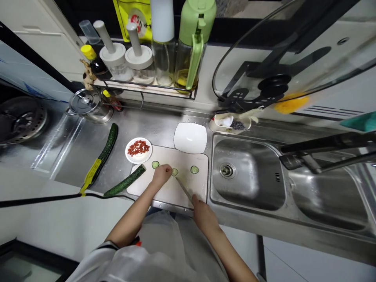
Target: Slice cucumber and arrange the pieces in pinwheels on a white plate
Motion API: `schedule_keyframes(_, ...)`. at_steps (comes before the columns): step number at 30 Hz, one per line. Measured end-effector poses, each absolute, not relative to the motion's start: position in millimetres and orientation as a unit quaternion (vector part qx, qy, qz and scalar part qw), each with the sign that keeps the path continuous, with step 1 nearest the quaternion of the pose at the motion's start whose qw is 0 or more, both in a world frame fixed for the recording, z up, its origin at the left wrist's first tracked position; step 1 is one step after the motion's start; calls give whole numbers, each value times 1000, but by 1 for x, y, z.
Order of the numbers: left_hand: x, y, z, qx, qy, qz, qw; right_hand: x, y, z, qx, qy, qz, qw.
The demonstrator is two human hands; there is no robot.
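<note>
My right hand (203, 214) is wrapped around the handle of a knife (185, 190). The blade lies over the cutting board (164, 196), its tip pointing at a thin cucumber slice (174, 172). With fingers pinched together, my left hand (162, 175) is at that slice's left edge. Another cucumber slice (155, 164) sits just behind my left hand, and a third cucumber slice (194, 169) lies toward the right of the board. A cut cucumber (126, 181) rests with one end on the board's left edge.
A white plate of red pieces (138, 150) and a white dish (190, 138) stand behind the board. At left lies a whole cucumber with a yellow label (109, 145). The sink (249, 180) is at right, with a faucet (320, 147) over it. Behind is a condiment rack (141, 87).
</note>
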State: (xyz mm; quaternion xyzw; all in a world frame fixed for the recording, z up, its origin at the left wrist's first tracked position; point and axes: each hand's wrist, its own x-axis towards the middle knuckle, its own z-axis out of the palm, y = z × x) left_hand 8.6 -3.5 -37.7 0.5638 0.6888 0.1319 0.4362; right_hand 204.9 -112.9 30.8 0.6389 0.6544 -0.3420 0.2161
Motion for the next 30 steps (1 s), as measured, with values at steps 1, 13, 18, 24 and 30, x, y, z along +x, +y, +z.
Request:
schedule_keyframes(1, 8, -4, -38, 565, 689, 133, 434, 205, -113, 31, 637, 658, -342, 209)
schedule_keyframes(13, 12, -5, -40, 572, 721, 114, 374, 187, -90, 36, 631, 682, -303, 211)
schedule_keyframes(18, 13, -5, -41, 560, 731, 106, 375, 180, -83, 40, 621, 689, -295, 229)
schedule_keyframes(24, 11, -4, -45, 545, 730, 125, 393, 180, -85, 31, 614, 697, -297, 221)
schedule_keyframes(30, 10, -4, -45, 544, 728, 132, 396, 177, -84, 32, 613, 692, -302, 232)
